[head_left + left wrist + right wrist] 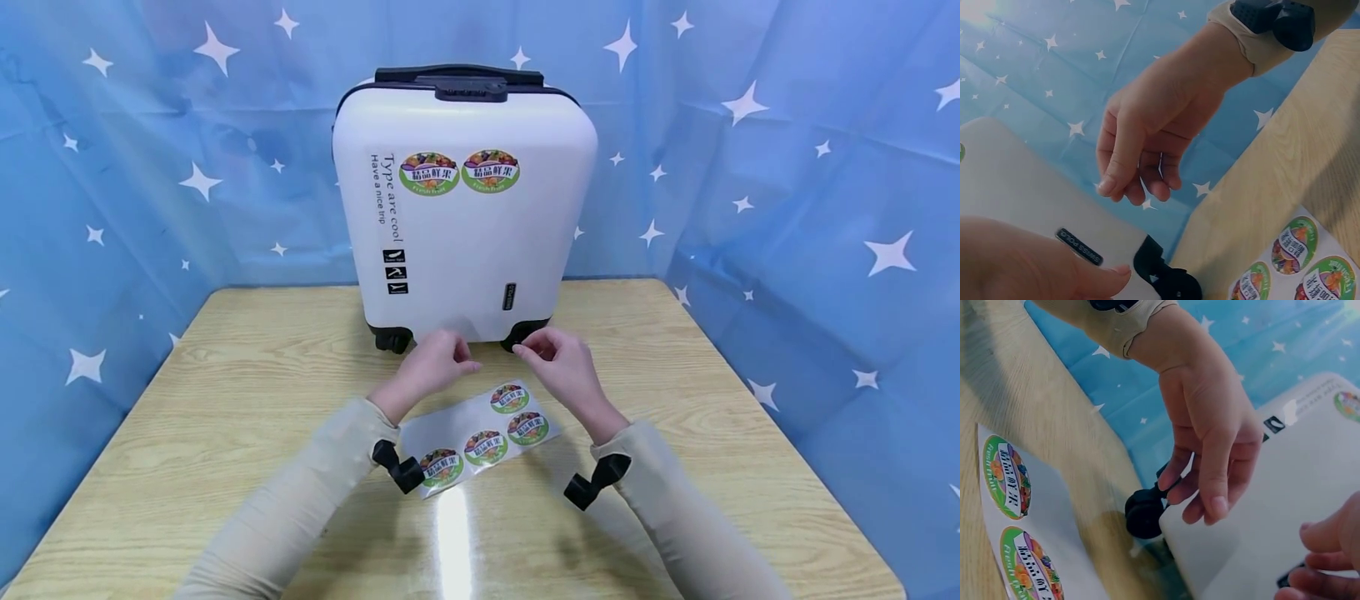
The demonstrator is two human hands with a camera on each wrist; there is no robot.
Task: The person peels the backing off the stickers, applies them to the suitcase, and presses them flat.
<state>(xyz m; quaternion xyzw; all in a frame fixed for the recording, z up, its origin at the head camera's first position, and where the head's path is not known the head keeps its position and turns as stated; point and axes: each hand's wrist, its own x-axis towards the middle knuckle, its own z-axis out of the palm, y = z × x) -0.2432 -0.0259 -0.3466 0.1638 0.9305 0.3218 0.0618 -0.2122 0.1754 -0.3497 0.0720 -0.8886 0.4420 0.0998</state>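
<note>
Head view: a sticker sheet [450, 421] on the counter [285, 350], just below the fingers of the left hand [429, 368] and right hand [568, 373].
The sheet lies lower middle, its long axis slanting gently up to the right; a white suitcase [465, 233] stands upper middle, beyond it. The left hand is over the sheet's upper edge, the right hand by its upper right corner; which is nearer, I cannot tell. Both hands' fingers are loosely bent, with nothing visible between them. A black wrist mount [407, 475] laps the lower left sticker [442, 468], and the sheet is cut off at lower right in the left wrist view, lower left in the right's.
</note>
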